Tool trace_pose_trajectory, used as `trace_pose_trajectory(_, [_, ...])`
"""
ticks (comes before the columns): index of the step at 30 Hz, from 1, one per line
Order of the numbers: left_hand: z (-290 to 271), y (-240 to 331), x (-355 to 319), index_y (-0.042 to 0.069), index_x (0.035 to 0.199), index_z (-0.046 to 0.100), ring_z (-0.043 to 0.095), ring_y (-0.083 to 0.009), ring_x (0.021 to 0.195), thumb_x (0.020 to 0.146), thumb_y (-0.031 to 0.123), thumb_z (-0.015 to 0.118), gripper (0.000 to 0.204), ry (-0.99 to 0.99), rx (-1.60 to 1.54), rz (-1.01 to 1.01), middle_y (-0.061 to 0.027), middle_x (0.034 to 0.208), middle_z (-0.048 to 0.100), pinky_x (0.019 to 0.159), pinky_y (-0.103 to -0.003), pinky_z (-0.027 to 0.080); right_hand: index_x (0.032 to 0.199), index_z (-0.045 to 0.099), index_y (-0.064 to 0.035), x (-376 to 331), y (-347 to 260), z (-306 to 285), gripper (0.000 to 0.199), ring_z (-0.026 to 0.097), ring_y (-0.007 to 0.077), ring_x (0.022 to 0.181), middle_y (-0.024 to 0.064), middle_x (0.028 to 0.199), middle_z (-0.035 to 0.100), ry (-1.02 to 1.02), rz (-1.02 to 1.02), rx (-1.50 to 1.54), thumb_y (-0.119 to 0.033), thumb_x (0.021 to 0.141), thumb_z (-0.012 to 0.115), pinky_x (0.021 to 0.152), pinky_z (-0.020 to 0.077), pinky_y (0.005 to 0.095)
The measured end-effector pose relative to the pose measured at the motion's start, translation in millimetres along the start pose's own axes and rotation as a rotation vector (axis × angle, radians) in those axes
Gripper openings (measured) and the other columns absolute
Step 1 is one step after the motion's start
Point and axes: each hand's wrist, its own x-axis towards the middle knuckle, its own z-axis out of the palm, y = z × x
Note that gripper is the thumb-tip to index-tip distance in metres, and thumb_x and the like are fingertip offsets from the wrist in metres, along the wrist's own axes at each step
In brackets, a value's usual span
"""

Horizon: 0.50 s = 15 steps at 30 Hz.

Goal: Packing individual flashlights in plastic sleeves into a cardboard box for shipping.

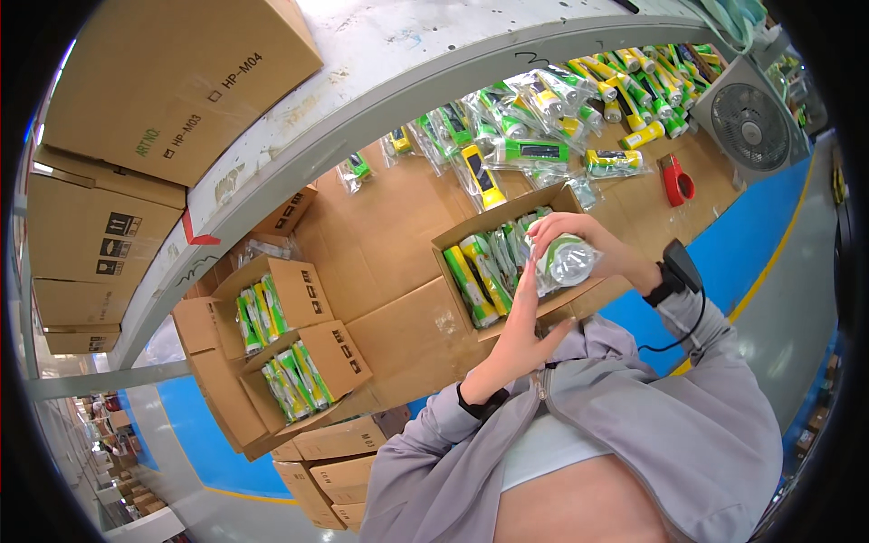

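A flashlight in a clear plastic bag (570, 262) is in my right hand (593, 237), its round lens end toward me. The fingers of that hand curve over its far side. My left hand (518, 342) is open, fingers stretched out and thumb apart, with its fingertips against the bag's left side. Below both hands is an open cardboard box (460, 237), holding a row of green and yellow bagged flashlights (472, 288). The held flashlight and my right hand hide the box's right part.
Many bagged flashlights (543, 152) lie heaped along the far side of the cardboard-covered table (362, 244). A red tape roll (676, 181) and a grey fan (749, 127) are at the right. Two filled boxes (317, 366) stand left, under a white shelf (380, 45) bearing cartons (172, 81).
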Motion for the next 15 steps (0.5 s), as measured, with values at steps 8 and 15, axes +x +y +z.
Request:
trace_pose_trajectory(8, [-6,-40,-18,0.001,0.14,0.021,0.044,-0.0156,0.116,0.086,0.004,0.057,0.065,0.079,-0.703,-0.378,-0.0049,0.131,0.041,0.093,-0.026,0.041,0.091,0.061,-0.0088,32,80,17,0.033,0.048,0.029,0.102,0.007,0.1,0.055,-0.697,-0.12,-0.338,-0.002,0.06,0.072,0.089,0.0369,0.0402])
trace_pose_trajectory(15, [-28,-36,-38,0.0,0.132,0.037,0.05,-0.0165,0.112,0.094,0.017,0.047,0.043,-0.051,-0.695,-0.609,-0.0116,0.13,0.046,0.089,-0.028,0.043,0.083,0.055,-0.0054,29,114,40,0.017,0.047,0.0295,0.101,0.0116,0.097,0.049,-0.996,-0.43,-0.645,-0.014,0.068,0.056,0.091,0.0367,0.039])
